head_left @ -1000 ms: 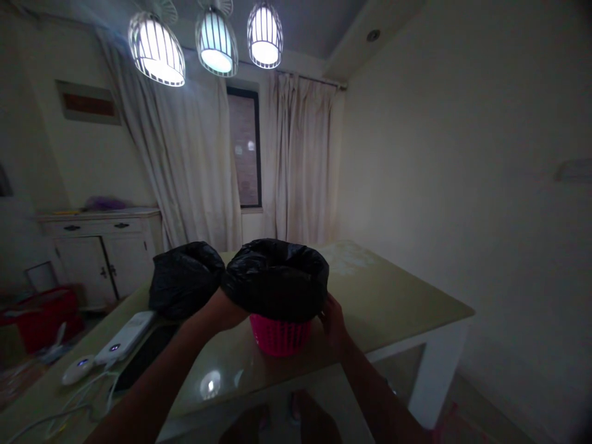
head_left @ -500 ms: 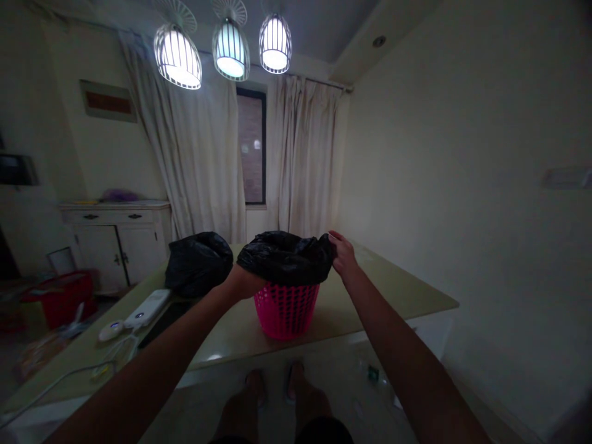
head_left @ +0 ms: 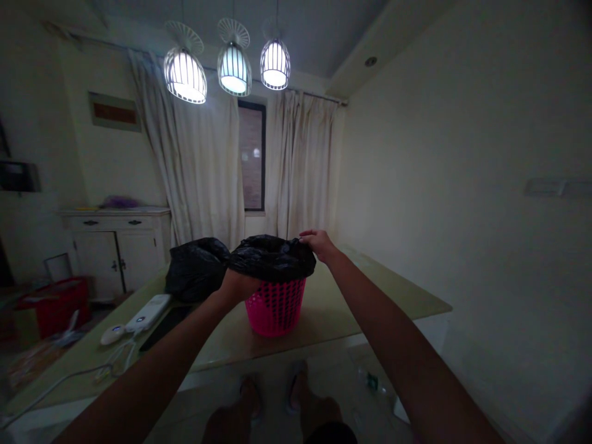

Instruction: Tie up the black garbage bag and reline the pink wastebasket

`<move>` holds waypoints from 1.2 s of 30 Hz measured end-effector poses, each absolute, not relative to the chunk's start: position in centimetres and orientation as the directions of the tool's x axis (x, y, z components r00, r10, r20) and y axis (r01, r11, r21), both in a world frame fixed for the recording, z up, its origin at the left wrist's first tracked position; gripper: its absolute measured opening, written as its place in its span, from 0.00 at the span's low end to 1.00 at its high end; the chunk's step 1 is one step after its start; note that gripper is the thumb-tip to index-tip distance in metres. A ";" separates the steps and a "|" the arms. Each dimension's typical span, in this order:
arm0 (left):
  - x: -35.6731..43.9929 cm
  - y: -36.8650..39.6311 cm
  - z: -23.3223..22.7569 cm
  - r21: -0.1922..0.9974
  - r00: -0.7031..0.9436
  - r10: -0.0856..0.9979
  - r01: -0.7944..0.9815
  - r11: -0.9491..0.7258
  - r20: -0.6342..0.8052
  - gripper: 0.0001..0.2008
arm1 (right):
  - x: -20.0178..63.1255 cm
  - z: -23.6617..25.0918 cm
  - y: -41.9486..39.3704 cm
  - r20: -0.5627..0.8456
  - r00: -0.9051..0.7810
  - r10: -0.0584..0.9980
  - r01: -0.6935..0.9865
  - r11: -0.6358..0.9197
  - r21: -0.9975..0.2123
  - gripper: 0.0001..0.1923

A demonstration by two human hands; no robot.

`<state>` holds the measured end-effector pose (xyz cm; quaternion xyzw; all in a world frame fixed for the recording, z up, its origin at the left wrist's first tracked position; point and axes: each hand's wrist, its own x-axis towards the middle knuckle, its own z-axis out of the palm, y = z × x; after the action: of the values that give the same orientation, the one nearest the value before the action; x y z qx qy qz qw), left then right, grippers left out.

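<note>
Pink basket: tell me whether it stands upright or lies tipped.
Upright: the pink basket stands base-down on the table, its narrower end at the bottom and the black bag around its top.

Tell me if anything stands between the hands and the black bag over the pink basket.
Nothing visible does. The right hand touches the black bag at its upper right edge, and the left hand is at its lower left edge. The other black bag sits to the left, not in between.
</note>
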<state>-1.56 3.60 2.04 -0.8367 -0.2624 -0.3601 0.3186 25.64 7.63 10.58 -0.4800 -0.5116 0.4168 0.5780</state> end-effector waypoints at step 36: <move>3.5 1.0 3.1 -0.112 0.431 0.423 0.794 -0.598 0.797 0.17 | 17.4 17.3 5.4 0.425 -0.108 0.899 -0.251 0.389 -0.886 0.15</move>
<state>3.54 1.02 3.10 -0.8098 -0.3758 -0.3783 0.2448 17.43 5.41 17.29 -0.2825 -0.5728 0.4751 0.6053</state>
